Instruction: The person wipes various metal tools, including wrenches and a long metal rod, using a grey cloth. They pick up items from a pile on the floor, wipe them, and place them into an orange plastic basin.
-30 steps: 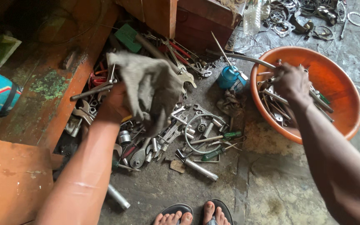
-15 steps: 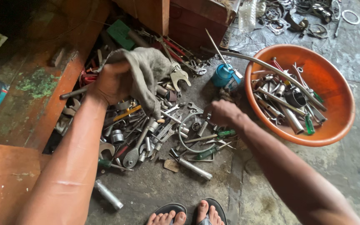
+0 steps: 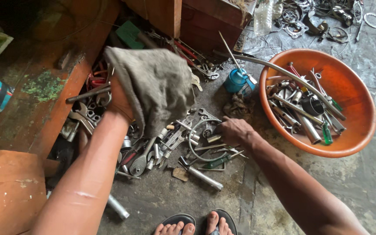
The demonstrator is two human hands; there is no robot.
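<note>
My left hand [image 3: 119,99] holds up a dirty grey rag [image 3: 155,89] above a heap of metal tools [image 3: 162,141] on the concrete floor. My right hand [image 3: 233,129] reaches down into the heap, its fingers closed around small metal pieces next to a loop of wire [image 3: 196,139]. I cannot tell exactly which piece it grips. An orange plastic basin [image 3: 357,109] with wrenches, sockets and screwdrivers stands to the right of my right arm.
A blue oil can [image 3: 236,78] with a long spout stands behind the heap. A long bent metal tube [image 3: 283,74] lies across the basin. Wooden boards [image 3: 5,187] are at left, more metal parts [image 3: 327,17] at top right, my sandalled feet [image 3: 196,222] below.
My right hand left the orange basin and moved left and down into the tool heap. My left hand keeps the rag raised, now hanging more to the right.
</note>
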